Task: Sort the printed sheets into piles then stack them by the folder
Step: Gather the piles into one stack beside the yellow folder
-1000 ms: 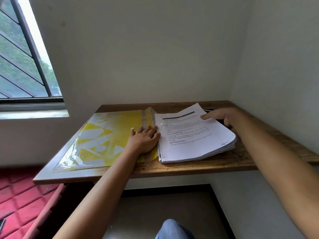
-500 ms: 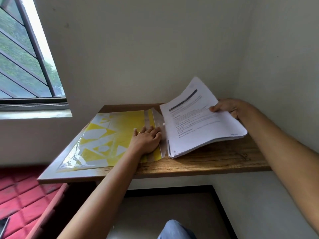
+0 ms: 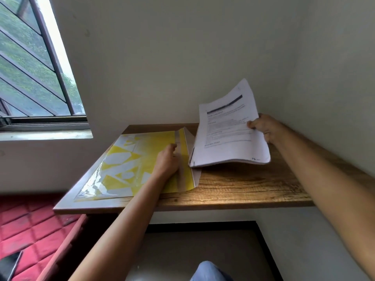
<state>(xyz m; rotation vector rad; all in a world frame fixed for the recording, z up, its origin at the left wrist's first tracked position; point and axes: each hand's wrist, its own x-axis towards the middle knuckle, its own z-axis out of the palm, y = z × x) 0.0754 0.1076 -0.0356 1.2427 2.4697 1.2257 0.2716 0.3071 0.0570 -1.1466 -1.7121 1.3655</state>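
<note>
A thick stack of printed sheets is tilted up off the wooden desk, its far edge raised toward the wall. My right hand grips the stack's right edge, thumb on the top page. A yellow and clear plastic folder lies flat on the left half of the desk, with a white flap showing at its right edge. My left hand rests on the folder near that right edge, fingers bent.
The desk fits into a corner, with walls behind and to the right. A barred window is at the left. Red quilted padding lies below the desk's left end. A dark phone lies on the padding.
My right hand has lifted the stack from flat on the desk to steeply tilted above it. My left hand has stayed on the folder, its fingers now more bent.
</note>
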